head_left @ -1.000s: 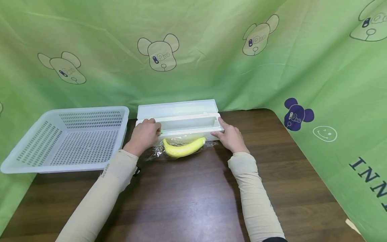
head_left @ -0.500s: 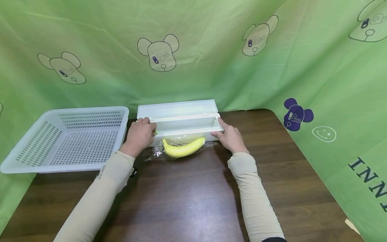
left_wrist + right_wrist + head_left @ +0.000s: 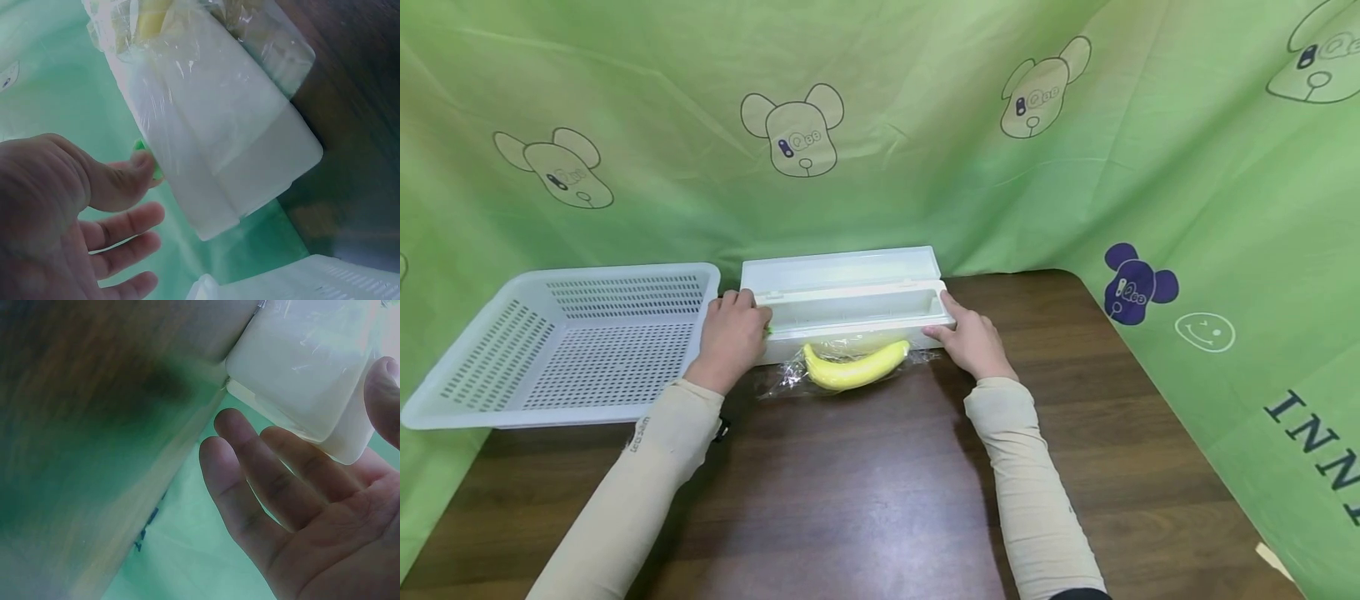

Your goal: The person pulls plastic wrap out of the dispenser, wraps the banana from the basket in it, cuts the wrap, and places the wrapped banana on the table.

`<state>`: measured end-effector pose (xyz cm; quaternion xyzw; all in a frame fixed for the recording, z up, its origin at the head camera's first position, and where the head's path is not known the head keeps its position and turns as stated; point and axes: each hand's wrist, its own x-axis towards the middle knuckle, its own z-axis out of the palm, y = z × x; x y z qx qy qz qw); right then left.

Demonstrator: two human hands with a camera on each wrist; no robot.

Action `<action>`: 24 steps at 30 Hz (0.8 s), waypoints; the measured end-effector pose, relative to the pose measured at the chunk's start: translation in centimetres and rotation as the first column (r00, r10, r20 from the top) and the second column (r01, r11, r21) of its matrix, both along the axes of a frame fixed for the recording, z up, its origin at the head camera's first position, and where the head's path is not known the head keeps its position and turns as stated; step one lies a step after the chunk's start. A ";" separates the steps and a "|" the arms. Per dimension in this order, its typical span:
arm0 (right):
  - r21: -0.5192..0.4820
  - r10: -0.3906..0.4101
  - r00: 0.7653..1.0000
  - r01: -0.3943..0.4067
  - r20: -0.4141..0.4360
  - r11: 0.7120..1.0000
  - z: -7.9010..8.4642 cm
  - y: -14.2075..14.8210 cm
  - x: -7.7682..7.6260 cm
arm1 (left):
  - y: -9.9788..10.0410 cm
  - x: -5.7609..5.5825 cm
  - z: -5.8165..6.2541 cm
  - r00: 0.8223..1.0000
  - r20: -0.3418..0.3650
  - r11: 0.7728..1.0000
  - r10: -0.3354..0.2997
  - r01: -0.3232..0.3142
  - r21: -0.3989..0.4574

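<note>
A long white cling film dispenser (image 3: 857, 332) lies on the table with its lid (image 3: 842, 266) tipped back. My left hand (image 3: 733, 337) is at its left end. In the left wrist view, the thumb and index finger pinch a small green slide cutter (image 3: 140, 147) on the dispenser's edge, the other fingers held apart. My right hand (image 3: 972, 340) holds the right end between thumb and index finger; in the right wrist view its other fingers extend past the box. A yellow banana (image 3: 857, 370) lies in front, covered by clear cling film (image 3: 792, 375) along the dispenser's front.
A white perforated plastic basket (image 3: 617, 358) stands to the left, close to my left hand. Behind the brown wooden table (image 3: 865, 500) hangs a green printed curtain (image 3: 910, 183), which also runs down the right side.
My left hand has slid leftward along the dispenser with the green slide cutter, reaching its left end beside the basket. The right hand, the dispenser and the banana have stayed in place.
</note>
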<state>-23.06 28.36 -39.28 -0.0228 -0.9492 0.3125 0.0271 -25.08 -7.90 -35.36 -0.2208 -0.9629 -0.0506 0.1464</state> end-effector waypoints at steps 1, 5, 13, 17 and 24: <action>0.002 0.000 1.000 0.000 0.001 1.000 0.0 0.0 0.0 | -0.1 0.0 0.0 1.000 -0.008 1.000 0.003 -0.003 0.000; 0.006 -0.001 1.000 0.001 0.004 1.000 -0.1 0.0 0.0 | -0.4 0.0 -0.3 1.000 -0.024 1.000 0.015 -0.015 0.000; -0.004 -0.003 1.000 0.003 0.002 1.000 0.0 0.0 0.0 | -1.0 0.0 -0.3 0.998 -0.067 1.000 0.007 -0.008 -0.009; 0.004 -0.003 1.000 0.003 -0.007 1.000 0.1 -0.1 0.1 | -1.3 -0.1 -0.3 0.998 -0.068 1.000 0.000 -0.002 -0.019; 0.013 0.003 1.000 -0.003 -0.019 1.000 0.1 0.0 0.1 | -1.7 -0.2 -0.4 0.998 -0.059 1.000 0.004 -0.005 -0.015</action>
